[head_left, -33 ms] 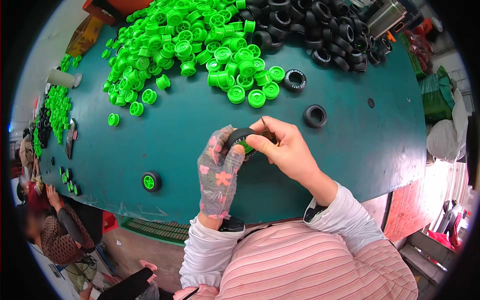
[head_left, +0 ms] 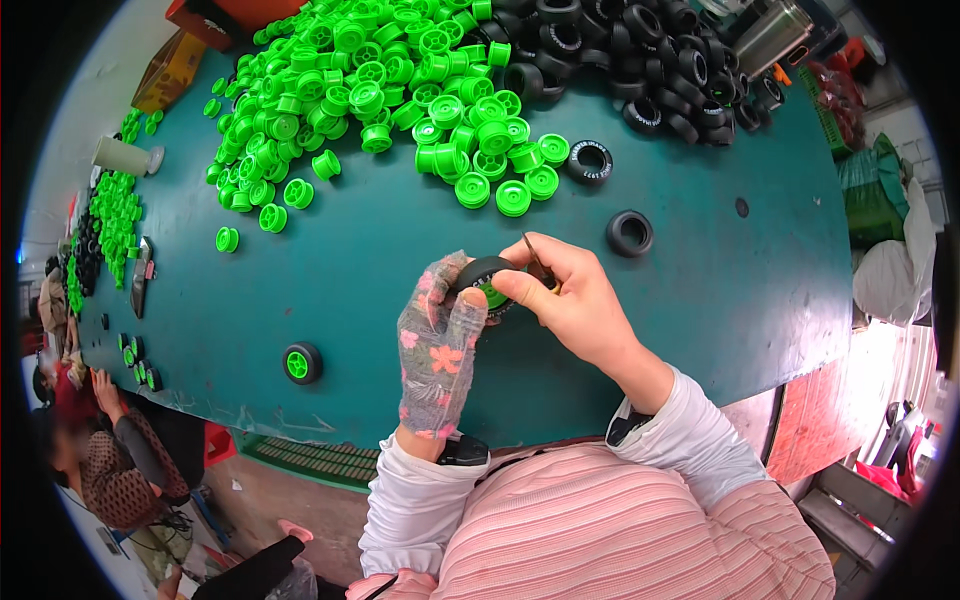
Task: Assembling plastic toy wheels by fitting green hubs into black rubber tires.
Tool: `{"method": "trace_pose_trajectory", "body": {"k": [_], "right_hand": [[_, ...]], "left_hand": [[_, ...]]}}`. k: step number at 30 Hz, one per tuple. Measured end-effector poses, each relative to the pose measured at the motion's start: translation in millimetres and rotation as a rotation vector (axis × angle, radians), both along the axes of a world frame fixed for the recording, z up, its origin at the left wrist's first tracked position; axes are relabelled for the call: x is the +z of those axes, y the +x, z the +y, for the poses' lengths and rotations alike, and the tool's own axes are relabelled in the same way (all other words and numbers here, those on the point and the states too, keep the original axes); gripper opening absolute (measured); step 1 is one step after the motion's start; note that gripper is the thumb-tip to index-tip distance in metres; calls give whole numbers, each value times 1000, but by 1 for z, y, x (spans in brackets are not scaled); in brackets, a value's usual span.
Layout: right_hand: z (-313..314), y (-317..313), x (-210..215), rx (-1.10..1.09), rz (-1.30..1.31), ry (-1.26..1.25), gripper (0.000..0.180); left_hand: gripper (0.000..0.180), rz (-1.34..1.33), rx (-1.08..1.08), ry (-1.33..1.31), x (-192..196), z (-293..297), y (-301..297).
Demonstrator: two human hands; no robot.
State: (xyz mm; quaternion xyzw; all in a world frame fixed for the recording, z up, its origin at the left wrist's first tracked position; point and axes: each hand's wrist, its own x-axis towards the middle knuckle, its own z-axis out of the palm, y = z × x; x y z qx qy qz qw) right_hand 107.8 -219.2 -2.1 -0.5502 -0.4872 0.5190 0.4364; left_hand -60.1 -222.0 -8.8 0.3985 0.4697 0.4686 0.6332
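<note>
Close to the table's near edge, my left hand (head_left: 437, 345), in a grey flowered fingerless glove, grips a small black toy tyre (head_left: 482, 270) with a green wheel rim (head_left: 494, 293) inside it. My bare right hand (head_left: 575, 295) is closed, its thumb pressed against the rim and tyre. A thin, pointed brownish metal tool (head_left: 533, 258) sticks out from its fingers; the tool's other end is mostly hidden. A loose tyre (head_left: 630, 233) lies to the right of my hands. On the left lies a wheel (head_left: 302, 363) with its tyre on a green rim.
A big heap of green rims (head_left: 350, 95) covers the far middle of the green table (head_left: 380, 235). Black tyres (head_left: 640, 60) are piled at the far right, by a metal flask (head_left: 772, 38). A knife-like tool (head_left: 143, 278) lies left. Another person (head_left: 120, 465) sits at the lower left.
The tyre has turned slightly between my hands, its white lettering shifting around. My hands have barely moved.
</note>
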Motion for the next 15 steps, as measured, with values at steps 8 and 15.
{"method": "trace_pose_trajectory", "body": {"k": [8,15], "right_hand": [[-6,-13,4,-55,-175,243,24],[-3,-7,2,-16,143,-134,22]], "left_hand": [[34,-213,51,-98,-2,2,-3],[35,-83,93,-54,-3,-2,3]]}}
